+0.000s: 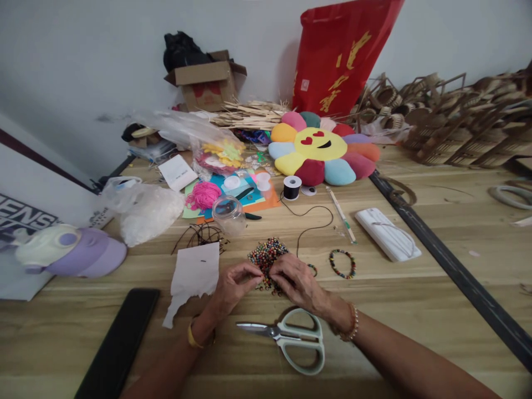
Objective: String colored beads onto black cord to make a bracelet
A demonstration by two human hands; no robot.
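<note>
- Mid-bench (374, 299), on pale wood-grain surface: loose heap of tiny round multicolour beads (266, 251), strays scattered along its near edge.
- Left hand (238, 284): grip narrow, thumb and index tips drawn together at heap's near-left edge. Too small to tell what's between them.
- Right hand (298, 281): grip narrow, fingers curled downward over heap's right edge. Contents hidden, can't tell.
- Beads vs grip: heap sits between and just beyond both sets of fingertips; some beads on the near side too.
- Short curved bead strand (313, 269) just beyond right hand, partly covered by it.
- Bead bracelet (342, 264), closed ring, dark with mixed colours, flat on bench right of that.
- Thin black cord (322, 207) loops from spool (291, 187) (white flanges), drops out of sight behind right hand.
- Scissors (282, 332): steel blades together, pale smooth loop handles, flat, nearer than the heap, tips leftward.
- Torn white paper (194, 272), ragged lower edge, left of left hand.
</note>
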